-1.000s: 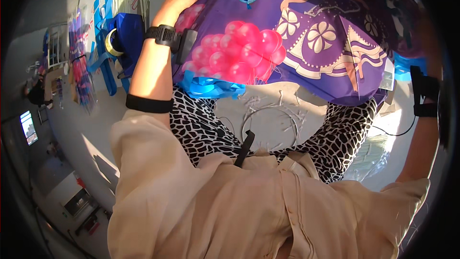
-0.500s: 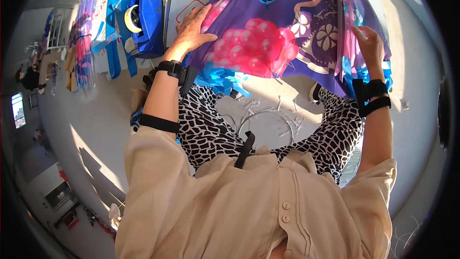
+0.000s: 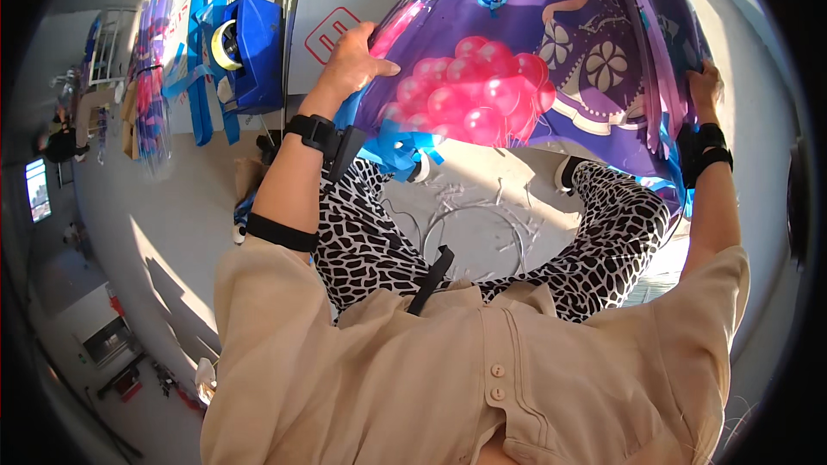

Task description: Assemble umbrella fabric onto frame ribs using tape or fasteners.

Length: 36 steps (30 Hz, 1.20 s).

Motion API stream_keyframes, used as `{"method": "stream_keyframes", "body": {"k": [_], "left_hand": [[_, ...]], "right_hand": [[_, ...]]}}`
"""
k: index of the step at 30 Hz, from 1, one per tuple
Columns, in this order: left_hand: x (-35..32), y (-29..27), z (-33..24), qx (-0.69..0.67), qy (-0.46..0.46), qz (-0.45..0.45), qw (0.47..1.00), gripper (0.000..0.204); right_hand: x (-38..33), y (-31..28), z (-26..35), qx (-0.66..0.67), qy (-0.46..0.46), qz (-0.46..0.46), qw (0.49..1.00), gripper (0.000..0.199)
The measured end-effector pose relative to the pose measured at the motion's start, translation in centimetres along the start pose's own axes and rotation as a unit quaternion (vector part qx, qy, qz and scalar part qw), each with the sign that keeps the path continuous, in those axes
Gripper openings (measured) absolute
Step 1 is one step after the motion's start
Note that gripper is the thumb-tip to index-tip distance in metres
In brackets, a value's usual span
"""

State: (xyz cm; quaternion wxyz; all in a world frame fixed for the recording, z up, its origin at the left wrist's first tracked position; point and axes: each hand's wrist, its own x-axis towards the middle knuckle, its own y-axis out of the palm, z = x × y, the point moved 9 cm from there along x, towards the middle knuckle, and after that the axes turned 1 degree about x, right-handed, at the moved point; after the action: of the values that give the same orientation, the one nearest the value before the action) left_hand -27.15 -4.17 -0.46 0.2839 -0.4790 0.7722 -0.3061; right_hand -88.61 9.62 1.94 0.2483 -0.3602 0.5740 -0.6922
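A glossy purple printed sheet (image 3: 508,21), with pink balloons and a figure in a gown on it, is spread between my hands above my knees. At its left edge is my left hand (image 3: 349,65), the fingers curled at the rim and the thumb stretched over the top side. My right hand (image 3: 706,90) is closed on the right edge, beside long pinkish-purple folds (image 3: 652,60); part of its grip is hidden. Blue ribbon strips (image 3: 398,151) hang bunched from the lower left corner, and more blue shows under the lower right.
A blue tape dispenser (image 3: 258,56) with a tape roll stands at left, beside blue ribbons (image 3: 200,77) and a bundle of purple-pink printed sheets (image 3: 151,77). Below lies a white board (image 3: 332,0). Thin white scraps (image 3: 482,215) litter the floor between my legs. Another person (image 3: 62,145) is far left.
My right hand has moved outward to the right and taken hold of the edge. The sheet is spread wider, its figure and balloons shifted right. My left hand has its fingers curled more at the edge.
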Motion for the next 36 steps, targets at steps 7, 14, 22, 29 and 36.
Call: {"method": "stream_keyframes", "body": {"k": [7,14,22,29,36], "left_hand": [[0.2,1.4,-4.9,0.065,0.028,-0.010,0.997,0.078],[-8.5,1.9,-12.0,0.306,0.307,-0.013,0.901,0.060],[-13.6,-2.6,-5.6,0.078,0.173,-0.166,0.968,0.006],[-16.0,9.3,0.9,-0.249,-0.158,-0.166,0.941,0.031],[-15.1,8.8,-0.8,-0.423,-0.134,-0.183,0.877,0.022]], "right_hand": [[1.8,1.7,2.1,-0.125,0.013,0.132,0.983,0.056],[-7.7,0.9,10.5,0.085,-0.246,-0.052,0.964,0.054],[-18.1,-6.5,20.3,0.394,-0.248,-0.019,0.885,0.026],[-29.5,-5.3,30.2,0.537,-0.222,0.119,0.805,0.017],[-28.6,-2.5,32.9,0.540,-0.281,0.141,0.781,0.019]]}}
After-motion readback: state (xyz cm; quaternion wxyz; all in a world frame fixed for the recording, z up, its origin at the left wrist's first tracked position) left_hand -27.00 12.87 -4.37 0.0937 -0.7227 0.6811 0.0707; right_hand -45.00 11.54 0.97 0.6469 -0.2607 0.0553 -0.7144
